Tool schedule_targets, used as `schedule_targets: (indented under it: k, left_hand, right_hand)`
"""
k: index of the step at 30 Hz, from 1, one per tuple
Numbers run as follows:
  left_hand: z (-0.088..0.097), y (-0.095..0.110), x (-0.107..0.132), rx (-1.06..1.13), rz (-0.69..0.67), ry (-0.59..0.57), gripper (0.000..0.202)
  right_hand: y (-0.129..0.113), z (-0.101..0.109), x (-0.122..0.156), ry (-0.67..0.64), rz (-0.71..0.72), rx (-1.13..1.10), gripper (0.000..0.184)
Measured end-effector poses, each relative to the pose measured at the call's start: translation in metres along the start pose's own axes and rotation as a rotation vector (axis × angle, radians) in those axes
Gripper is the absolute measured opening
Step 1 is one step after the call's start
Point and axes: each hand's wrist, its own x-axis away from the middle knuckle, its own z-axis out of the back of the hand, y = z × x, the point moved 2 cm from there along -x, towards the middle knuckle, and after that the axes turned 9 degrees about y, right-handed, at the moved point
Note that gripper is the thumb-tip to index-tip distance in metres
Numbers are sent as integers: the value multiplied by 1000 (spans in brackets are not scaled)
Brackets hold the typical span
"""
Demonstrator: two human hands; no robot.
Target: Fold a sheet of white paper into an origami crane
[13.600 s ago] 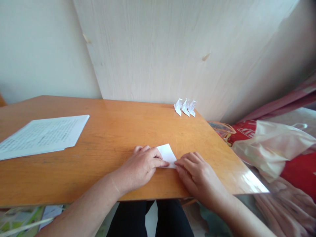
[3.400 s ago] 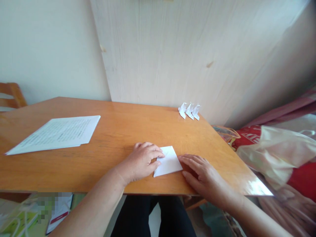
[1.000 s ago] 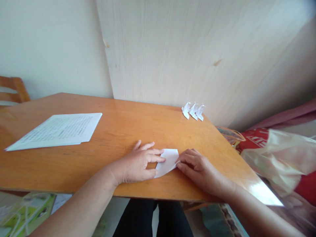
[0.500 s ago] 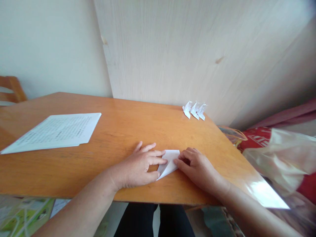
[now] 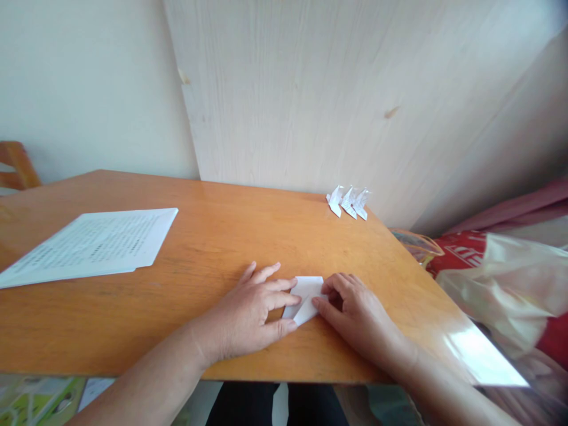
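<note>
A small folded white paper [image 5: 308,289] lies flat on the wooden table in front of me, with a diagonal fold across it. My left hand [image 5: 252,310] is open, its fingers spread, with the fingertips and thumb resting on the paper's left part. At the paper's right edge, my right hand [image 5: 350,305] is closed, with thumb and bent fingers pinching the sheet. Its fingertips cover that edge.
Three folded paper pieces [image 5: 348,202] stand in a row at the table's back right, near the wall panel. On the left lies a stack of printed sheets [image 5: 110,239]. Bags [image 5: 501,284] crowd the floor side beyond the table's [image 5: 231,231] right edge.
The left thumb has moved right along the paper's lower edge, and the diagonal fold there looks different. My right hand stays at the right edge. The whole view has shifted slightly.
</note>
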Motion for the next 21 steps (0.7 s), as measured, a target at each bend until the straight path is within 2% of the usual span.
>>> schedule_targets:
  k: [11, 21]
  left_hand:
    - [-1, 3, 1, -16, -16, 11, 44]
    - [-1, 3, 3, -45, -75, 15, 34]
  right_hand:
    - [-6, 2, 2, -4, 32, 46, 16]
    - [-6, -1, 4, 9, 47, 67, 16]
